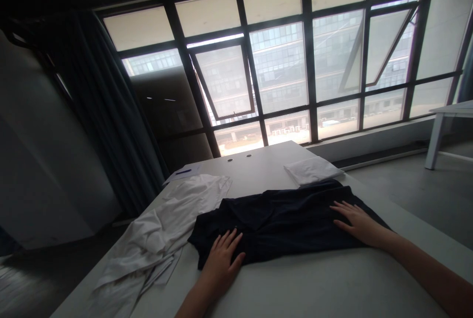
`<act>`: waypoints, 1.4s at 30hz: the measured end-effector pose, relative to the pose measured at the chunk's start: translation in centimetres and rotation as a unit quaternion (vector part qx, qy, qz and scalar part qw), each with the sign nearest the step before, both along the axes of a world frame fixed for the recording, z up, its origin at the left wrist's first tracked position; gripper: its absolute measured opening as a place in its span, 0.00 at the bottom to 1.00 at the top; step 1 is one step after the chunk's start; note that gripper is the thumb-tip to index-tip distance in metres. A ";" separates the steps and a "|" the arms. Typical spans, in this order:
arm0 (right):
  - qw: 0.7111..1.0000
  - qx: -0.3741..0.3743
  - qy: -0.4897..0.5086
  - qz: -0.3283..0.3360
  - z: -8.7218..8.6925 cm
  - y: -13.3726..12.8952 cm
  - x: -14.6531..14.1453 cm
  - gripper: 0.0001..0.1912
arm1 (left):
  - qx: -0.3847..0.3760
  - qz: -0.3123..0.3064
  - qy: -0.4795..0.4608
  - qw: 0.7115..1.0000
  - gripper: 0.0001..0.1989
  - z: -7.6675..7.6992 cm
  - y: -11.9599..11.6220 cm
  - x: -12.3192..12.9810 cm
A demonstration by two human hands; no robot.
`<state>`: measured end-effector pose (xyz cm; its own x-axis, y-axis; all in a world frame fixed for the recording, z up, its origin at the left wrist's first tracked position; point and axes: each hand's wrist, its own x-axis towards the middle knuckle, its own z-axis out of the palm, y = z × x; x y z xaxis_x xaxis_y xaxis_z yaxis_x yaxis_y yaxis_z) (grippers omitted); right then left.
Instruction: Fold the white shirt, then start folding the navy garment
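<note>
Through the head camera I am seeing the left grip (pixel 221 259) lying open, clenching nothing, its fingers resting on the near edge of a dark navy garment (pixel 281 222). The garment is lying spread and rumpled on the white surface (pixel 314 283). The right grip (pixel 356 222) is also released, pressing flat on the garment's right side. Just left of the garment, a crumpled white cloth (pixel 155 229) is touching it and trailing over the surface's edge. Farther along, a folded white cloth (pixel 312 170) is sitting beyond the garment, and a sheet of paper (pixel 173 178) with a blue pen (pixel 184 172) on it is lying beyond the crumpled cloth.
</note>
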<state>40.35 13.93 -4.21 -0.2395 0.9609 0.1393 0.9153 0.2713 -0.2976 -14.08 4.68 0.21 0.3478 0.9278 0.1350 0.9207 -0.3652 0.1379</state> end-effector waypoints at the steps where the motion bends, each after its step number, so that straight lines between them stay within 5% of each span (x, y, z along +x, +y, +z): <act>1: 1.000 0.000 0.001 0.000 0.0 0.0 0.0 0.39 | 0.002 -0.001 -0.001 1.000 0.28 0.0 0.0 0.0; 42: 1.000 -0.010 -0.002 0.004 -0.3 0.3 0.2 0.41 | 0.005 -0.001 0.001 1.000 0.28 -0.4 0.2 -0.2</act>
